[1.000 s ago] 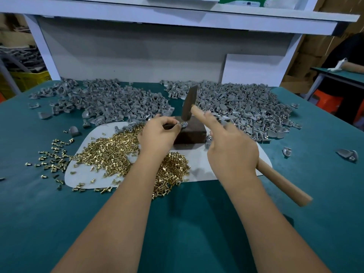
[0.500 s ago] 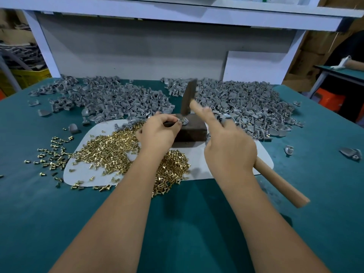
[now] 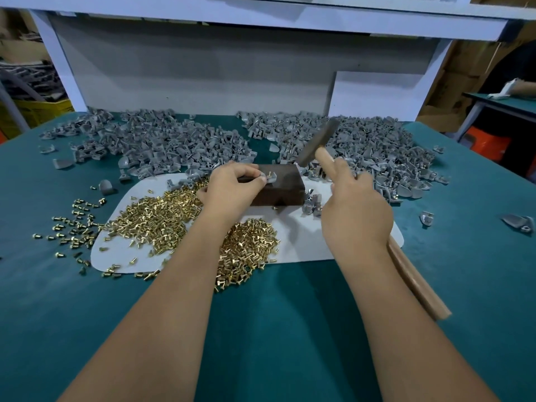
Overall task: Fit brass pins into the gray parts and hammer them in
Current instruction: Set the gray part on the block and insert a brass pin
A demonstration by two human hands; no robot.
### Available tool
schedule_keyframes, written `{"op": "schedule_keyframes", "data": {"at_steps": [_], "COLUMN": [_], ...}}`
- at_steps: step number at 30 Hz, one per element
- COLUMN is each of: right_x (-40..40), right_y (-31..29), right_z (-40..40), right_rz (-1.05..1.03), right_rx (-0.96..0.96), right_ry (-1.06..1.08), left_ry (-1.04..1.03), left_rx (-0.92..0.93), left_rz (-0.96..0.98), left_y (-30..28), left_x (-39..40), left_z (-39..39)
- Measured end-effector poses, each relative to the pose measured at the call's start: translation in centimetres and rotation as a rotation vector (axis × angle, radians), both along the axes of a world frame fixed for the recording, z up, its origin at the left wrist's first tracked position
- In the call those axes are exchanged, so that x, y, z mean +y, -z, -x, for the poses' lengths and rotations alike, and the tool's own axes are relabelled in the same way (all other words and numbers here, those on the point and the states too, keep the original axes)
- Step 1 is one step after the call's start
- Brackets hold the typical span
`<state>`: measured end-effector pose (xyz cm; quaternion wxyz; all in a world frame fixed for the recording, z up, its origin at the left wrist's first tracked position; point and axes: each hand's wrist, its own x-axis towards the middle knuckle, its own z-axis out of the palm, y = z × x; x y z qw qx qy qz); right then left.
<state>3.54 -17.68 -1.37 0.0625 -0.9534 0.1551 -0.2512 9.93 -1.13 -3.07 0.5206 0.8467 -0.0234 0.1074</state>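
My left hand (image 3: 232,190) pinches a small gray part (image 3: 268,178) with a brass pin standing in it, on top of a dark block (image 3: 282,188). My right hand (image 3: 356,210) grips a wooden-handled hammer (image 3: 319,142); its metal head is raised and tilted, to the right of the block and above it. The handle's end (image 3: 417,285) sticks out behind my wrist. Loose brass pins (image 3: 162,216) lie heaped on a white mat (image 3: 307,242) in front of the block.
Two big piles of gray parts (image 3: 162,146) (image 3: 371,152) cover the back of the green table (image 3: 290,329). Stray pins (image 3: 72,224) lie left of the mat, and a few gray parts (image 3: 519,223) lie at the right. A white panel stands behind.
The hammer head has swung up and to the right, away from the block. My left hand stays on the gray part.
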Motion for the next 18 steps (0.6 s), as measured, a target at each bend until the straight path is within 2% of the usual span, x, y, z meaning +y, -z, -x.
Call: {"op": "schedule_keyframes", "data": {"at_steps": [6, 8, 9, 11, 13, 16, 18], "right_x": [-2.0, -1.9, -1.7, -0.7, 0.8, 2.6, 3.1], "right_y": [0.5, 0.5, 0.5, 0.1, -0.6, -0.9, -0.7], "right_z": [-0.7, -0.7, -0.9, -1.7, -3.0, -5.0, -5.9], "right_rz": [-0.118, -0.077, -0.023, 0.026, -0.084, -0.272, -0.275], "right_rx": [0.172, 0.189, 0.135, -0.066, -0.138, 0.038, 0.091], "right_ry": [0.042, 0.046, 0.026, -0.097, -0.295, -0.444, -0.431], "left_ry": [0.041, 0.039, 0.039, 0.039, 0.041, 0.036, 0.028], "left_rx": [-0.029, -0.035, -0.040, -0.052, -0.058, -0.087, -0.109], "left_rz": [0.013, -0.022, -0.038, -0.057, -0.058, -0.073, -0.089], "left_y": [0.2, 0.3, 0.3, 0.3, 0.4, 0.5, 0.5], "left_x": [0.2, 0.1, 0.1, 0.1, 0.2, 0.2, 0.2], "left_z": [-0.1, 0.0, 0.0, -0.1, -0.2, -0.3, -0.4]}}
